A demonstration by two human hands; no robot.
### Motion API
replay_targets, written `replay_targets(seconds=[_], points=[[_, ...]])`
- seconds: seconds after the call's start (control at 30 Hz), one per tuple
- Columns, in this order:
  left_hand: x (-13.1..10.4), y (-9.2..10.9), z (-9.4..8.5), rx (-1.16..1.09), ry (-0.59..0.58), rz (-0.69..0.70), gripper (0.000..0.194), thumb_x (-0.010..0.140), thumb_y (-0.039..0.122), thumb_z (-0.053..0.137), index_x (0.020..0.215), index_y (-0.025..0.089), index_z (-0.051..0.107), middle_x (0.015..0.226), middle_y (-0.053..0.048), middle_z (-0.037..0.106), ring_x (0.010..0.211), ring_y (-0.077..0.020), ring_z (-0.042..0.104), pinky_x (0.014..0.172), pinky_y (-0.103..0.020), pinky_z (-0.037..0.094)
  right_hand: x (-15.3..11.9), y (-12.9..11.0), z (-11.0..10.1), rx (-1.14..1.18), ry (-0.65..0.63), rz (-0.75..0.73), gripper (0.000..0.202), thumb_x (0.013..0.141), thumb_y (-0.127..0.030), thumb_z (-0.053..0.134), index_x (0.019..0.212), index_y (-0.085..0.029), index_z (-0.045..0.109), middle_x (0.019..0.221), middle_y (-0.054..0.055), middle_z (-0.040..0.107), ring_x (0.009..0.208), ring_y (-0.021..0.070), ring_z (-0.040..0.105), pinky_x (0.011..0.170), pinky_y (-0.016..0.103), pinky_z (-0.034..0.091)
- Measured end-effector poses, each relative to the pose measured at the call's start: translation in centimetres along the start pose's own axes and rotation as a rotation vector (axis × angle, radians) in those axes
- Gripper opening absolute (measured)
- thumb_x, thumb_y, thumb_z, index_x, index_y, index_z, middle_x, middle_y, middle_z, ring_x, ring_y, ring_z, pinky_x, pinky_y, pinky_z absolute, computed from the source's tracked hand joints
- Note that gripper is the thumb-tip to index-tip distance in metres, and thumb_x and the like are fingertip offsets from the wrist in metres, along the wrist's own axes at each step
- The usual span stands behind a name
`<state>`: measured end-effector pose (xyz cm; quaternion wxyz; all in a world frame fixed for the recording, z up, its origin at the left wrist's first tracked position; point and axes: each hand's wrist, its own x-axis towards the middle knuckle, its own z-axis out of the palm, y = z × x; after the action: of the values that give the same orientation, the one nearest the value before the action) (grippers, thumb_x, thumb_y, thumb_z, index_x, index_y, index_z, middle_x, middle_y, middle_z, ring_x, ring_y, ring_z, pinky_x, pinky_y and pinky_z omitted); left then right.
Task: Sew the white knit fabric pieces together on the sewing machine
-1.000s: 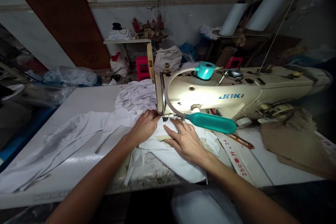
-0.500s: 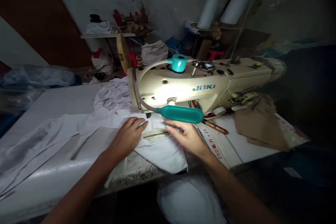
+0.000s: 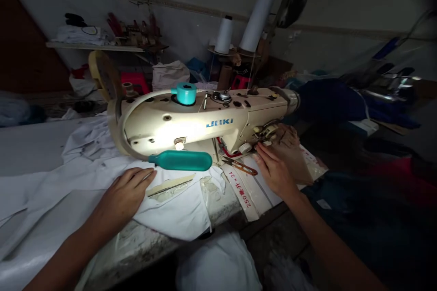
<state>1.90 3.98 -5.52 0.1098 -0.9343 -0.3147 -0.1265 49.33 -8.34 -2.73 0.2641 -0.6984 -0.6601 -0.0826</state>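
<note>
My left hand (image 3: pixel 128 195) lies flat on white fabric (image 3: pixel 177 213), fingers stretched toward the needle end of a cream JUKI sewing machine (image 3: pixel 191 122). The needle area is hidden behind the teal lamp (image 3: pixel 184 160). A strip of the metal bed plate (image 3: pixel 170 185) shows through a gap in the cloth. My right hand (image 3: pixel 276 170) is off the fabric, fingers extended at the base of the machine's right side, beside a white dial (image 3: pixel 245 148). Whether its fingertips press a part there I cannot tell. Orange-handled thread snips (image 3: pixel 241 166) lie between the lamp and this hand.
Brown folded cloth (image 3: pixel 295 163) lies right of my right hand. Two white thread cones (image 3: pixel 223 36) stand behind the machine. More white fabric (image 3: pixel 88 141) is bunched at the left. A side table (image 3: pixel 99 46) with tools is at the back.
My right hand has left the fabric and moved right to the machine's base. My left hand stays on the cloth. The view has turned right.
</note>
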Motion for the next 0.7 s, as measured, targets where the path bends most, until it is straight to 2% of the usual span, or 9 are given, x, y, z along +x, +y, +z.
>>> replay_targets(seconds=[0.17,0.3,0.4,0.47,0.53,0.6,0.67,0.7], points=[[0.4,1.2,-1.5,-0.011,-0.045,-0.056,0.050,0.097,0.006,0.043,0.141,0.017,0.064,0.137,-0.012,0.068,0.125,-0.0328,0.057,0.102,-0.046,0.050,-1.0,1.3,1.4,0.018,-0.035,-0.017,0.054,0.109,-0.044,0.040,0.151,-0.013,0.056,0.160,0.014,0.049,0.150,0.0287,0.045,0.127,0.050,0.037],[0.4,1.5,-2.0,-0.062,-0.073,-0.063,0.049,0.098,0.005,0.043,0.142,0.015,0.063,0.140,-0.012,0.066,0.125,-0.0310,0.056,0.104,-0.046,0.050,-0.8,1.7,1.5,0.012,0.045,-0.076,0.054,0.108,-0.044,0.041,0.151,-0.015,0.057,0.157,0.014,0.053,0.147,0.0315,0.050,0.125,0.052,0.040],[0.2,1.6,-1.9,-0.084,-0.068,-0.082,0.053,0.097,0.001,0.042,0.145,0.016,0.060,0.145,-0.011,0.064,0.127,-0.0290,0.055,0.105,-0.045,0.050,-1.1,0.3,1.0,0.005,0.144,-0.072,0.053,0.107,-0.042,0.046,0.154,-0.019,0.054,0.156,0.015,0.054,0.146,0.0332,0.050,0.123,0.052,0.041],[0.1,1.7,-1.7,-0.091,-0.056,-0.106,0.054,0.096,0.000,0.045,0.146,0.016,0.058,0.146,-0.010,0.063,0.128,-0.0286,0.054,0.105,-0.044,0.049,-1.6,-2.0,0.7,0.005,0.223,-0.058,0.051,0.105,-0.040,0.053,0.151,-0.020,0.058,0.153,0.016,0.057,0.144,0.0350,0.052,0.122,0.053,0.042],[0.1,1.7,-1.5,-0.099,-0.049,-0.120,0.054,0.096,0.000,0.046,0.146,0.016,0.058,0.146,-0.010,0.063,0.128,-0.0282,0.054,0.105,-0.043,0.049,-2.4,-5.4,0.8,0.047,0.275,-0.061,0.040,0.102,-0.038,0.058,0.139,-0.024,0.068,0.142,0.013,0.066,0.134,0.0360,0.061,0.116,0.056,0.048],[0.2,1.6,-1.3,-0.104,-0.049,-0.121,0.054,0.095,-0.001,0.046,0.145,0.016,0.058,0.145,-0.010,0.063,0.127,-0.0278,0.054,0.105,-0.042,0.049,-2.8,-9.7,1.5,0.168,0.255,-0.071,0.027,0.101,-0.031,0.061,0.125,-0.030,0.074,0.127,0.008,0.074,0.116,0.0307,0.071,0.104,0.050,0.057],[0.4,1.4,-1.3,-0.106,-0.051,-0.116,0.054,0.095,-0.001,0.045,0.144,0.016,0.059,0.144,-0.010,0.064,0.127,-0.0279,0.054,0.106,-0.043,0.049,-2.6,-14.3,2.8,0.356,0.106,-0.165,0.021,0.101,-0.025,0.061,0.114,-0.029,0.077,0.123,0.007,0.075,0.115,0.0282,0.071,0.099,0.046,0.060],[0.5,1.2,-1.3,-0.107,-0.051,-0.112,0.053,0.096,0.000,0.045,0.144,0.016,0.059,0.143,-0.010,0.064,0.127,-0.0282,0.054,0.106,-0.044,0.049,-2.1,-16.4,3.6,0.423,0.017,-0.205,0.023,0.102,-0.023,0.058,0.117,-0.028,0.076,0.126,0.007,0.074,0.119,0.0277,0.069,0.102,0.046,0.059]])
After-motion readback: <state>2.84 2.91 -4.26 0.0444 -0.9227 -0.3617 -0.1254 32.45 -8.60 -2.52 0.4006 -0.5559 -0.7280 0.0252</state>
